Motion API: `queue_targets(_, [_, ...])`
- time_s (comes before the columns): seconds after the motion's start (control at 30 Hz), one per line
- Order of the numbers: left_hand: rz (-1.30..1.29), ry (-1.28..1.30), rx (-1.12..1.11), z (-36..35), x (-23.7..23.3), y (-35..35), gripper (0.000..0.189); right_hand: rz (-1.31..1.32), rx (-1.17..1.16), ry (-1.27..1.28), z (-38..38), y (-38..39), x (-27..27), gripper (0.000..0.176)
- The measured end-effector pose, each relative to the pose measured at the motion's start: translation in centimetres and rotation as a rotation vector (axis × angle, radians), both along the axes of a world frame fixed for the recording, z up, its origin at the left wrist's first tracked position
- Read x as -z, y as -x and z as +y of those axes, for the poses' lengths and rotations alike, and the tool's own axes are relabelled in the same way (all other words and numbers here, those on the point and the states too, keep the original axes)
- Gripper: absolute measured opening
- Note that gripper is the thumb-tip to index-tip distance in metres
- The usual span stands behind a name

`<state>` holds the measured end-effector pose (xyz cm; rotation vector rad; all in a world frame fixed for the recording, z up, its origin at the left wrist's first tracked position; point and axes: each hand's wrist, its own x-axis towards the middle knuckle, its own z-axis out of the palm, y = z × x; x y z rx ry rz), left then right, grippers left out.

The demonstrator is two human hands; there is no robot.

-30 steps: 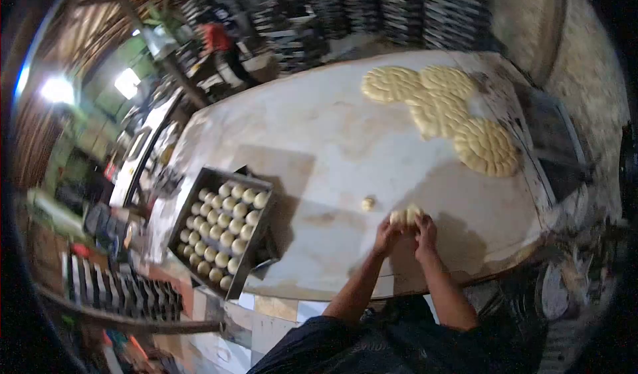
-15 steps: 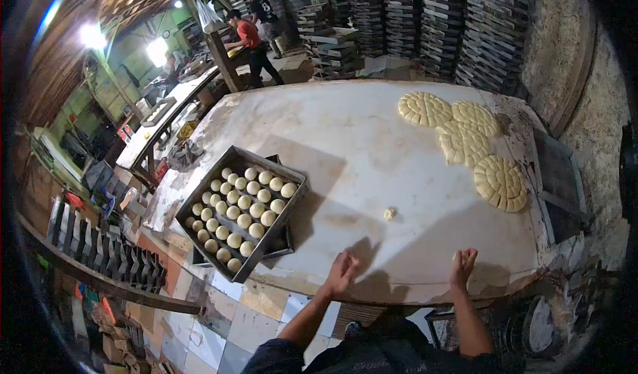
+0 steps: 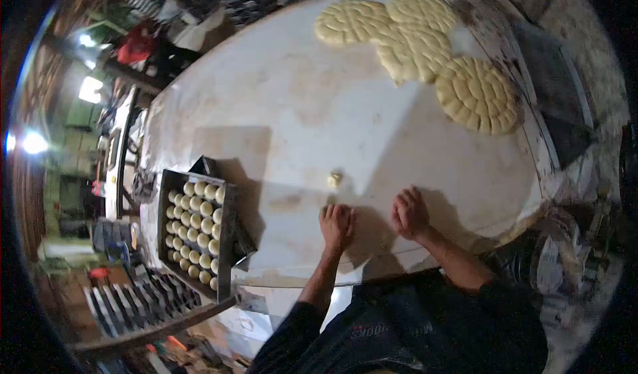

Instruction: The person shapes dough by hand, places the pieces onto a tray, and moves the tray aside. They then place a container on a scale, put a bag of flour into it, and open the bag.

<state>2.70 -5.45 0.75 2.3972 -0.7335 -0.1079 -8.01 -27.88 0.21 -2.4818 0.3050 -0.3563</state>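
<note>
My left hand (image 3: pixel 337 226) is over the near part of the pale table, its fingers curled downward and closed. A little to its right, my right hand (image 3: pixel 410 213) is also closed, with the knuckles up. Whatever may be under or inside either hand is hidden. Just beyond my left hand, apart from it, lies a small lump of dough (image 3: pixel 334 179). Off to the left, a metal tray (image 3: pixel 228 241) carries rows of round dough balls (image 3: pixel 195 221).
Scored dough rounds (image 3: pixel 476 95) lie joined together at the far right of the table (image 3: pixel 292 134). Flat dark trays (image 3: pixel 555 95) border its right edge. Stacked metal pans (image 3: pixel 143 301) stand low at the left. A person in a red top (image 3: pixel 136 47) is farther back.
My view has turned and tipped downward. Both hands have moved forward over the table and closer together, my left nearing the small dough lump. The tray and dough rounds appear in the same places.
</note>
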Motion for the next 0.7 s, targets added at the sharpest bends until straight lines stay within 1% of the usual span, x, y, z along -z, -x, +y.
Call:
queue_targets(0.07, [-0.146,-0.073,0.085,4.0,1.6,3.3,0.031,-0.129,-0.359,0.112,-1.2,3.5,-0.7,0.020])
queue_targets(0.1, [-0.190,-0.232,0.113,8.9,6.6,3.4,0.036,-0.106,-0.350,0.103,-3.2,4.6,0.0,0.020])
queue_targets(0.13, [-0.428,-0.317,0.187,11.3,7.5,2.4,0.038,-0.049,-0.314,0.162,-6.3,5.2,1.0,0.019])
queue_targets(0.17, [-0.099,-0.339,0.064,10.4,4.3,0.3,0.043,0.008,-0.281,0.216,-8.7,5.1,1.7,0.018])
queue_targets(0.2, [-0.106,-0.250,-0.042,10.2,2.6,-1.4,0.045,-0.040,-0.191,0.217,-10.4,3.7,1.2,0.018])
queue_targets(0.23, [-0.320,-0.253,-0.067,9.0,2.0,-3.5,0.046,-0.092,-0.098,0.210,-12.0,1.7,0.5,0.017])
queue_targets(0.27, [-0.330,-0.034,-0.183,7.1,2.3,-5.4,0.038,-0.132,-0.057,0.219,-12.4,-0.7,0.0,0.016])
queue_targets(0.3, [-0.320,-0.133,-0.163,5.4,2.1,-6.9,0.028,-0.170,-0.015,0.223,-11.9,-2.9,-0.3,0.014])
queue_targets(0.33, [-0.365,-0.118,-0.171,3.7,2.4,-7.9,0.020,-0.160,-0.011,0.184,-10.6,-4.4,-0.2,0.014])
queue_targets(0.37, [-0.380,-0.071,-0.215,1.6,1.8,-7.1,0.019,-0.197,0.057,0.133,-9.3,-5.9,-0.5,0.013])
queue_targets(0.4, [-0.332,-0.015,-0.331,1.1,3.1,-6.4,0.023,-0.241,0.121,0.097,-8.6,-6.9,-0.8,0.013])
queue_targets(0.43, [-0.287,0.101,-0.358,-0.5,2.4,-4.4,0.033,-0.247,0.114,0.092,-7.9,-7.0,-0.6,0.013])
queue_targets(0.5, [-0.359,0.034,-0.336,-2.1,1.8,-1.2,0.044,-0.265,0.010,0.056,-6.2,-5.9,-0.1,0.012])
queue_targets(0.53, [-0.356,0.027,-0.331,-2.3,1.1,-0.9,0.044,-0.241,-0.010,0.066,-5.9,-5.1,-0.1,0.012])
queue_targets(0.57, [-0.245,0.041,-0.406,-2.8,0.2,-0.8,0.044,-0.238,-0.006,0.060,-5.8,-4.7,0.0,0.012])
queue_targets(0.6, [-0.136,0.059,-0.486,-3.3,-0.3,-1.0,0.043,-0.246,-0.070,0.046,-5.9,-4.5,0.3,0.011])
queue_targets(0.63, [-0.137,0.060,-0.493,-3.6,-0.3,-2.0,0.043,-0.254,-0.139,0.035,-6.0,-4.4,0.6,0.010])
queue_targets(0.67, [-0.152,-0.027,-0.442,-3.9,-0.2,-3.8,0.039,-0.257,-0.148,0.039,-6.1,-4.6,0.6,0.010])
queue_targets(0.7, [-0.169,-0.113,-0.388,-4.1,-0.4,-5.0,0.034,-0.144,-0.106,-0.019,-6.0,-5.1,0.4,0.013])
